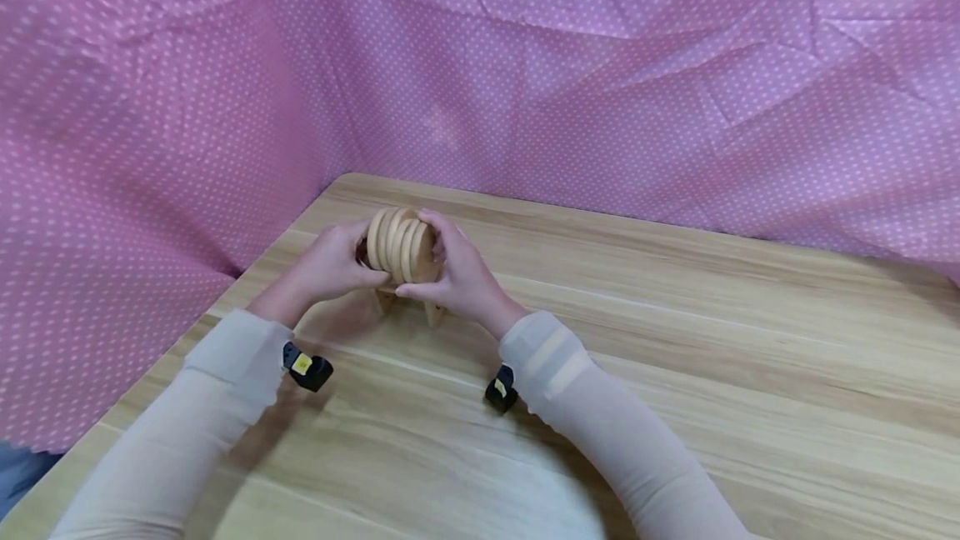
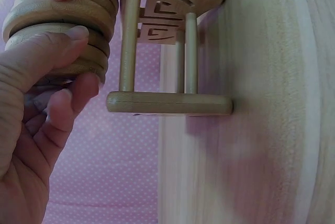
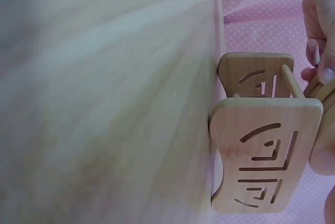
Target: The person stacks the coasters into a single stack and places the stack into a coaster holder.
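Several round wooden coasters (image 1: 397, 244) stand on edge, side by side, between the two hands just above a small wooden rack (image 3: 285, 182). My left hand (image 1: 337, 261) grips them from the left. In the left wrist view its thumb (image 2: 49, 51) presses on the coasters' rims, with the fingers curled beneath. From the other end, my right hand (image 1: 467, 273) holds the stack, thumb low and fingers over the top. The rack has two side panels with cut-out line patterns, joined by round rods (image 2: 128, 41); in the head view the hands and coasters hide most of it.
The rack stands on a light wood-grain table (image 1: 675, 332) near its far left corner. Pink cloth with white dots (image 1: 525, 90) hangs behind and along the left side. A small black camera (image 1: 309, 369) sits on the left wrist, another (image 1: 501, 392) on the right.
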Available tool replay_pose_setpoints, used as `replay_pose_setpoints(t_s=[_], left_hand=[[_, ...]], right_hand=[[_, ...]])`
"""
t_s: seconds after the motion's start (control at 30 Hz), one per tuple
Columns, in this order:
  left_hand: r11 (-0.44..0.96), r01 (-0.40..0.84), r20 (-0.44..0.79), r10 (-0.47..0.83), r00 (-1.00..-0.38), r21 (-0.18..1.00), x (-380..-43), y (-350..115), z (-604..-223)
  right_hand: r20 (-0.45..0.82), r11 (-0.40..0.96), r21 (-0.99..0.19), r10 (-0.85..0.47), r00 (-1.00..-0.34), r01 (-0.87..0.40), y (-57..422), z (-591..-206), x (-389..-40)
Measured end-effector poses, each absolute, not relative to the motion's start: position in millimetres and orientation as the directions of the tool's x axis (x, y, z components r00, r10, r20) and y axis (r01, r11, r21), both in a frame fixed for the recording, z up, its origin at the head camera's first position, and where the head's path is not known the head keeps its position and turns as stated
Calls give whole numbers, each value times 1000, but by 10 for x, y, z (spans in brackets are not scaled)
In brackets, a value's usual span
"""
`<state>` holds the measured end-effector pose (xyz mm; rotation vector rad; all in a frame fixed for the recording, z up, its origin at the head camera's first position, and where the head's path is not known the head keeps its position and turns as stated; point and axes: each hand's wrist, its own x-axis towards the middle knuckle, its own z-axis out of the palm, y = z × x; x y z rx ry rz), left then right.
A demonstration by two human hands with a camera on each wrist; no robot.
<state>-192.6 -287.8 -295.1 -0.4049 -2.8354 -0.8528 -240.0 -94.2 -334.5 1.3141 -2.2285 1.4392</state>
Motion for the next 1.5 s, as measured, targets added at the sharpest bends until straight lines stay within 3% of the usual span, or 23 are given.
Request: replay_pose_setpoints(t_s=[0.87, 1.13, 1.5], left_hand=[[802, 243, 142, 197, -970, 545, -2013, -2981, -3035], [744, 158, 48, 168, -985, 649, -2070, -3116, -3244], [723, 112, 17, 137, -990, 682, -2054, -3125, -3306]], right_hand=[[406, 137, -817, -552, -728, -560, -1034, -3406, -2442], [266, 294, -832, -530, -805, -469, -1013, -3476, -2477], [202, 361, -822, -537, -819, -440, -988, -3453, -2503]])
